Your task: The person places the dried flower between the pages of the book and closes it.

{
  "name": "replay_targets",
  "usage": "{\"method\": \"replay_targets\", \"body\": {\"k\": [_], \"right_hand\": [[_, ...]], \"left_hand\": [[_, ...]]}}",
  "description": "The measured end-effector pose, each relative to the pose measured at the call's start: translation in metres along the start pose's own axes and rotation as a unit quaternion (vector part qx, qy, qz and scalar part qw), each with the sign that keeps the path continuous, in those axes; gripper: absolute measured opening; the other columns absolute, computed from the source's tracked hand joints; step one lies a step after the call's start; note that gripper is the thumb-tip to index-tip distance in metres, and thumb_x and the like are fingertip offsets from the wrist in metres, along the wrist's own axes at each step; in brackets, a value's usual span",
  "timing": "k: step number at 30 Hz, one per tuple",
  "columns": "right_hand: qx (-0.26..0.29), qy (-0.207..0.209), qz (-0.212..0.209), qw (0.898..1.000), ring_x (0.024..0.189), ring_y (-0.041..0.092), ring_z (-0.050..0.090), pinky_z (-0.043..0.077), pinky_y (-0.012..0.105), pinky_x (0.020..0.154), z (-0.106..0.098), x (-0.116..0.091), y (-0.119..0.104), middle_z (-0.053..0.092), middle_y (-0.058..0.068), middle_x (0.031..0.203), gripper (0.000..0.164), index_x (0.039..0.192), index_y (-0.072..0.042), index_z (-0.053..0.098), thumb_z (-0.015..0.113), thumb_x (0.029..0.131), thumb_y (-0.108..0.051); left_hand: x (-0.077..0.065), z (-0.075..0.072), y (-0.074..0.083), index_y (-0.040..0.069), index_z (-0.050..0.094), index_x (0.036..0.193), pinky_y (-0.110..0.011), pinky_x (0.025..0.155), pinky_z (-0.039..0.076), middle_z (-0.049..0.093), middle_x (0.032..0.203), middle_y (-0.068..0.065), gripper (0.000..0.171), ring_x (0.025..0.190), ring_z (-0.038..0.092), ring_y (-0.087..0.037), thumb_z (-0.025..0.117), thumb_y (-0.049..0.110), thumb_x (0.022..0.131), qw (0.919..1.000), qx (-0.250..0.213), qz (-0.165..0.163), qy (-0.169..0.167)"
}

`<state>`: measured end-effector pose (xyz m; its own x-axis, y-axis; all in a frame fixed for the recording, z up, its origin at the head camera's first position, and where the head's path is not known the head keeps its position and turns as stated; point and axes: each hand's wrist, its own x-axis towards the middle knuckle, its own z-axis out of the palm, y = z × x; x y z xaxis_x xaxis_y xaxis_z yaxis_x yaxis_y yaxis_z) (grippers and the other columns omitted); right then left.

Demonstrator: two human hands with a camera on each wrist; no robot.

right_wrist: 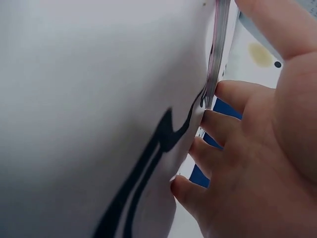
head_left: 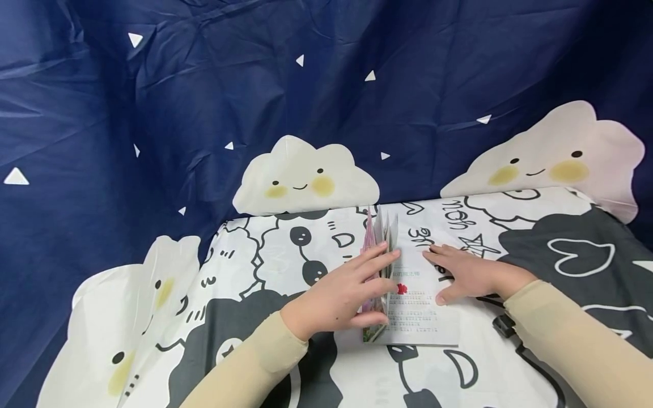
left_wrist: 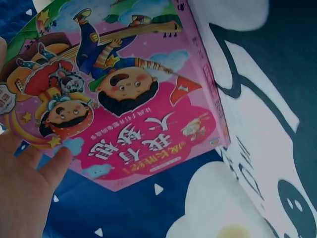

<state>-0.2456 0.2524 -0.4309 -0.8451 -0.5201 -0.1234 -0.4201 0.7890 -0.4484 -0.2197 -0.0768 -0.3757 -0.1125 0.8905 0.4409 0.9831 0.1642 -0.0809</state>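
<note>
A picture book with a pink illustrated cover (left_wrist: 193, 64) stands partly opened on the patterned cloth. Its cover and several leaves rise nearly upright, while a printed page (head_left: 415, 317) with a red mark lies flat at their right. My left hand (head_left: 347, 289) reaches across the raised leaves, fingers extended and spread over their upper edges. The left wrist view shows the cover's drawn children and a finger (left_wrist: 59, 163) at its edge. Beside the book's right edge, my right hand (head_left: 464, 275) rests palm down with fingers spread, fingertips right by the pages (right_wrist: 218, 59) in its wrist view.
Black-and-white cartoon cloth (head_left: 285, 255) covers the table. White cloud-shaped cushions (head_left: 306, 175) with smiling faces line its back and left sides, before a dark blue curtain (head_left: 255, 85) with white triangles. A black strap with a buckle (head_left: 504, 326) lies near the right wrist.
</note>
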Motion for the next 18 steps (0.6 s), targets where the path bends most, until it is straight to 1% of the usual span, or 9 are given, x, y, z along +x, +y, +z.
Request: {"method": "replay_targets", "body": {"k": [3,6,8,11,13,16,18], "right_hand": [[0.04,0.018,-0.009,0.999,0.143,0.056,0.023,0.025,0.072,0.108,0.0,-0.003,0.001,0.029,0.033,0.157,0.099,0.155,0.002,0.035,0.078,0.084,-0.052],[0.077,0.044,-0.016,0.996,0.142,0.053,0.03,0.028,0.069,0.108,-0.003,-0.01,0.001,0.035,0.03,0.155,0.088,0.156,0.0,0.034,0.074,0.091,-0.043],[0.087,0.057,-0.017,0.994,0.141,0.049,0.034,0.03,0.067,0.108,-0.005,-0.012,0.0,0.037,0.026,0.156,0.085,0.158,-0.003,0.032,0.071,0.094,-0.043],[0.091,0.057,-0.025,0.994,0.139,0.048,0.039,0.032,0.066,0.107,-0.008,-0.015,-0.005,0.036,0.024,0.157,0.081,0.16,-0.006,0.029,0.066,0.098,-0.043],[0.096,0.053,-0.022,0.994,0.136,0.048,0.044,0.034,0.065,0.106,-0.01,-0.016,-0.007,0.036,0.024,0.157,0.08,0.161,-0.007,0.027,0.062,0.1,-0.044],[0.103,0.057,-0.014,0.993,0.133,0.048,0.047,0.038,0.066,0.103,-0.014,-0.019,-0.01,0.039,0.027,0.154,0.075,0.161,-0.007,0.025,0.055,0.104,-0.043],[0.11,0.065,-0.006,0.992,0.134,0.048,0.046,0.038,0.066,0.103,-0.016,-0.02,-0.009,0.043,0.028,0.152,0.071,0.161,-0.007,0.023,0.051,0.106,-0.041]], "left_hand": [[0.005,0.005,0.001,0.013,0.065,0.119,-0.041,0.122,0.018,0.035,0.159,-0.019,0.05,0.152,0.02,-0.037,0.079,0.046,0.086,0.9999,0.012,0.003,-0.012],[0.009,0.01,0.003,0.013,0.064,0.12,-0.041,0.122,0.017,0.034,0.16,-0.018,0.05,0.152,0.018,-0.036,0.077,0.047,0.087,0.9995,0.023,0.007,-0.018],[0.011,0.014,0.003,0.013,0.063,0.122,-0.041,0.122,0.017,0.032,0.161,-0.018,0.05,0.153,0.016,-0.035,0.077,0.047,0.087,0.9994,0.025,0.008,-0.02],[0.013,0.018,0.005,0.014,0.062,0.131,-0.041,0.122,0.015,0.027,0.163,-0.018,0.055,0.153,0.013,-0.036,0.072,0.049,0.09,0.9989,0.035,0.008,-0.029],[0.014,0.022,0.006,0.015,0.057,0.142,-0.041,0.122,0.014,0.021,0.165,-0.019,0.062,0.153,0.011,-0.037,0.069,0.05,0.092,0.9984,0.04,0.006,-0.04],[0.012,0.028,0.009,0.014,0.043,0.155,-0.04,0.123,0.011,0.012,0.167,-0.018,0.075,0.153,0.01,-0.038,0.064,0.054,0.095,0.9959,0.044,-0.01,-0.078],[0.01,0.033,0.01,0.016,0.031,0.161,-0.036,0.123,0.008,0.007,0.169,-0.015,0.082,0.154,0.009,-0.036,0.061,0.056,0.096,0.9911,0.035,-0.032,-0.124]]}}
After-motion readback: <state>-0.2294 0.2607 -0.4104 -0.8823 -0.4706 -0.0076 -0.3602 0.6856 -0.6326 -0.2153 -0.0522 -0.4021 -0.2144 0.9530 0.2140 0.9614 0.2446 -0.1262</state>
